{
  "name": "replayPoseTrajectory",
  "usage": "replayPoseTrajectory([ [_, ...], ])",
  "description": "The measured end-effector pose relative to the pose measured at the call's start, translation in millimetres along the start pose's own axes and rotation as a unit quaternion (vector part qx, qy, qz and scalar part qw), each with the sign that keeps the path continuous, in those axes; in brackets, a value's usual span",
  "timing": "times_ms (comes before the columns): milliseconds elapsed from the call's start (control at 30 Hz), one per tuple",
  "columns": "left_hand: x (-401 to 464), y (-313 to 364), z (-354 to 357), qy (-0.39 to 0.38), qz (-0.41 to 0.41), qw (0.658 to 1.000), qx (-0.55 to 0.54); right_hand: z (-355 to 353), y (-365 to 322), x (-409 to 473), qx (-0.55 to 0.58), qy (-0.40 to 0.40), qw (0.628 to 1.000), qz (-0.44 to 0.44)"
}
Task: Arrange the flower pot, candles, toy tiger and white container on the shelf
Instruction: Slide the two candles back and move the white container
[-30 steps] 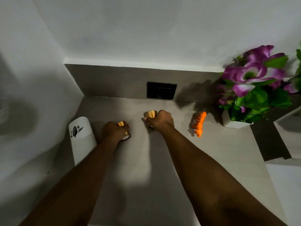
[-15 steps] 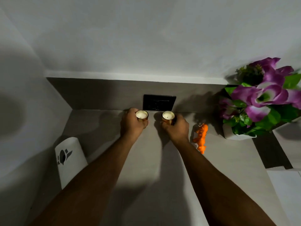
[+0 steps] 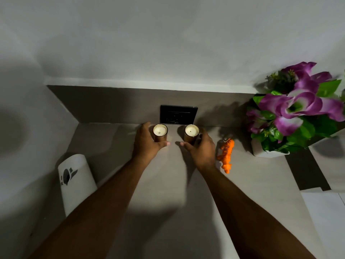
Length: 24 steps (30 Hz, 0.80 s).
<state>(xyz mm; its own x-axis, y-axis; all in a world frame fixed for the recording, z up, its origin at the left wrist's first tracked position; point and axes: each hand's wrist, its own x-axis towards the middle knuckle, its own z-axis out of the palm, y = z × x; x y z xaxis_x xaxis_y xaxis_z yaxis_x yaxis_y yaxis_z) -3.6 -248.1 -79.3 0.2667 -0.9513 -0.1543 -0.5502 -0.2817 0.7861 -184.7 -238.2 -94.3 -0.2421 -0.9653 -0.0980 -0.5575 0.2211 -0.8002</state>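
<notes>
Shelf [image 3: 168, 212]: grey, matte, lit in the middle and shadowed toward the near edge; two bare forearms reach across it from the bottom of the view. White container [image 3: 75, 182]: near left, against the side wall, upright, dark emblem on its upper face; well apart from both hands. Toy tiger [image 3: 226, 154]: orange with black stripes, lying right of centre, lengthwise front to back, just beside the right wrist, contact with it not discernible. Left hand [image 3: 146, 142]: cupped round the left candle [image 3: 160, 132], thumb tip showing at the front of the glass, fingers curled behind on the far left side; whether they press the glass cannot be told. Right hand [image 3: 200, 146]: cupped likewise round the right candle [image 3: 191, 133], thumb tip in front, fingers wrapped on the right side; grip pressure not discernible. Candles: two dark amber glasses with pale wax and short wicks, upright on the shelf, side by side with a gap between them, near the back wall. Black plate [image 3: 178, 114]: rectangular, set in the grey back panel, directly behind the candles. Flower pot [image 3: 268, 148]: white, far right, right of the tiger, holding purple blooms and green leaves.
</notes>
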Motion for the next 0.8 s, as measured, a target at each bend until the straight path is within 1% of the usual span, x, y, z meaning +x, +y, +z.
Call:
replayPoseTrajectory([
  [67, -8.5, -7.4, -23.6, 0.003, -0.003, 0.999, 0.047, -2.7, 6.1, -21.5, -0.048, 0.000, 0.999, 0.003],
  [133, -21.4, -21.6, -59.4, 0.026, -0.006, 0.993, 0.118, -2.4, 14.4, -49.7, -0.110, -0.014, 0.993, -0.046],
  [200, -37.0, -37.6, -97.5, 0.049, -0.017, 0.976, 0.210, -0.2, 21.7, -71.3, -0.186, -0.035, 0.976, -0.110],
  [267, -56.2, -55.1, -130.2, 0.079, -0.062, 0.963, 0.249, 4.1, 26.3, -84.6, -0.261, -0.076, 0.950, -0.155],
  [333, -74.9, -73.2, -153.8, 0.107, -0.127, 0.962, 0.215, 9.5, 30.3, -92.6, -0.320, -0.120, 0.921, -0.184],
  [367, -84.1, -82.1, -162.1, 0.113, -0.162, 0.964, 0.179, 12.3, 31.7, -96.1, -0.338, -0.134, 0.911, -0.193],
  [400, -92.9, -89.3, -167.8, 0.112, -0.199, 0.966, 0.124, 14.6, 32.7, -98.6, -0.351, -0.144, 0.904, -0.199],
  [433, -101.0, -94.7, -169.8, 0.108, -0.236, 0.965, 0.046, 16.1, 33.6, -100.2, -0.361, -0.152, 0.898, -0.200],
  [500, -113.7, -100.6, -167.7, 0.104, -0.291, 0.945, -0.110, 18.4, 34.1, -101.8, -0.375, -0.165, 0.890, -0.203],
  [533, -117.4, -103.3, -164.0, 0.103, -0.300, 0.936, -0.154, 18.8, 35.2, -102.7, -0.380, -0.172, 0.886, -0.203],
  [600, -119.7, -107.8, -154.3, 0.106, -0.300, 0.930, -0.187, 18.2, 39.0, -103.9, -0.389, -0.188, 0.879, -0.202],
  [667, -119.8, -108.0, -143.7, 0.099, -0.300, 0.930, -0.191, 16.8, 42.8, -104.8, -0.397, -0.204, 0.873, -0.198],
  [800, -110.2, -98.6, -129.9, 0.114, -0.265, 0.947, -0.142, 16.3, 44.5, -104.3, -0.402, -0.216, 0.869, -0.192],
])
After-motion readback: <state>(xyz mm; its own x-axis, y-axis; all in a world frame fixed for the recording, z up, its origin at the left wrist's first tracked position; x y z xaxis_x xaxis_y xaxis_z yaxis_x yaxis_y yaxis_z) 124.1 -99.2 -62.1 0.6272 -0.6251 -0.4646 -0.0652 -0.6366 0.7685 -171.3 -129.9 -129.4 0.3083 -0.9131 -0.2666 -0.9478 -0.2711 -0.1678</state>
